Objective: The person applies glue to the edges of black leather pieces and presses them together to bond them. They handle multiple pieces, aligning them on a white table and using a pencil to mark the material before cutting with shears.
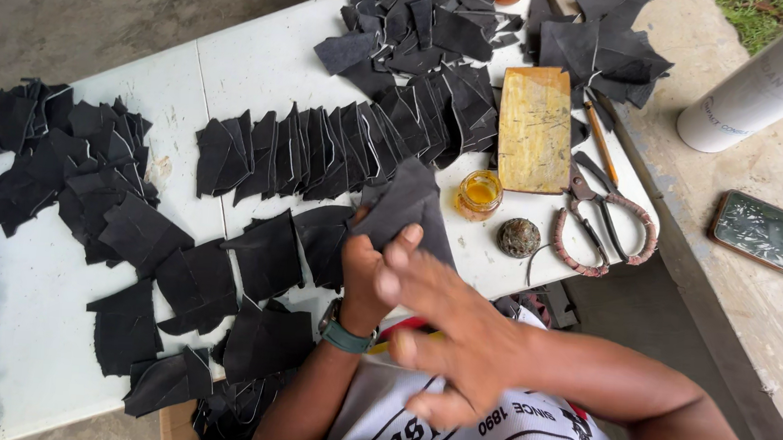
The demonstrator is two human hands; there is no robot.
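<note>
Black leather piece [406, 207] pinched upright in left hand [364, 278] above white table [265, 64], long axis tilted up and rightward, right hand [457, 339] open beside it, fingers spread, holding nothing.

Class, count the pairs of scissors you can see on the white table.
1. The scissors lie near the table's right edge, beside the yellow block. Others could be hidden under the black pieces.

A small craft workshop is showing here: black leather pieces [267, 161] covering a white table [265, 60], scissors [604, 221] and glue jar [480, 195] lying at three o'clock.
</note>
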